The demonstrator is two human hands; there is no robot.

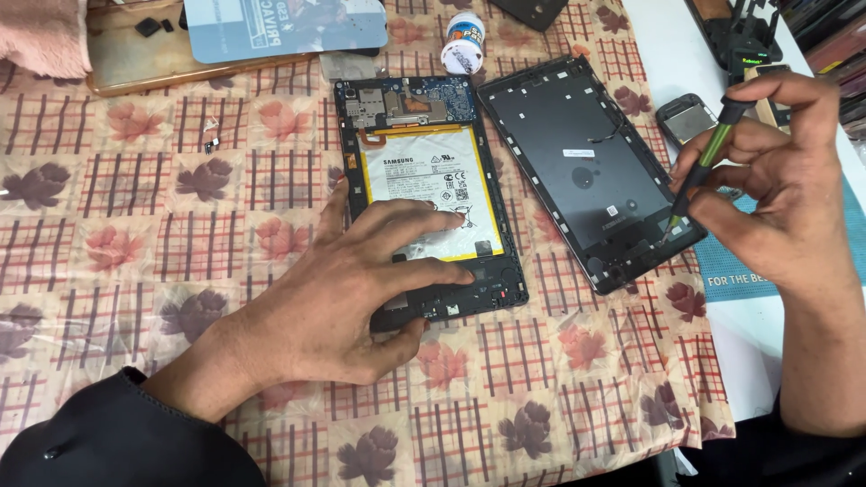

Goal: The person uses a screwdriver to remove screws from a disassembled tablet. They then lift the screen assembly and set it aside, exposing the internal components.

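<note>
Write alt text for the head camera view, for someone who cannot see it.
A left hand presses on an opened tablet with its battery exposed, while the right hand holds a screwdriver tip-down on the removed back cover beside it. Both lie on a leaf-patterned tablecloth.

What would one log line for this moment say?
left hand: flat on opened tablet | right hand: holds screwdriver over back cover

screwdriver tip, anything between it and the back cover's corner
Nothing visible. The right hand holds the screwdriver tilted, its tip at the near corner of the back cover, with no object between. The left hand rests apart on the opened tablet.
</note>
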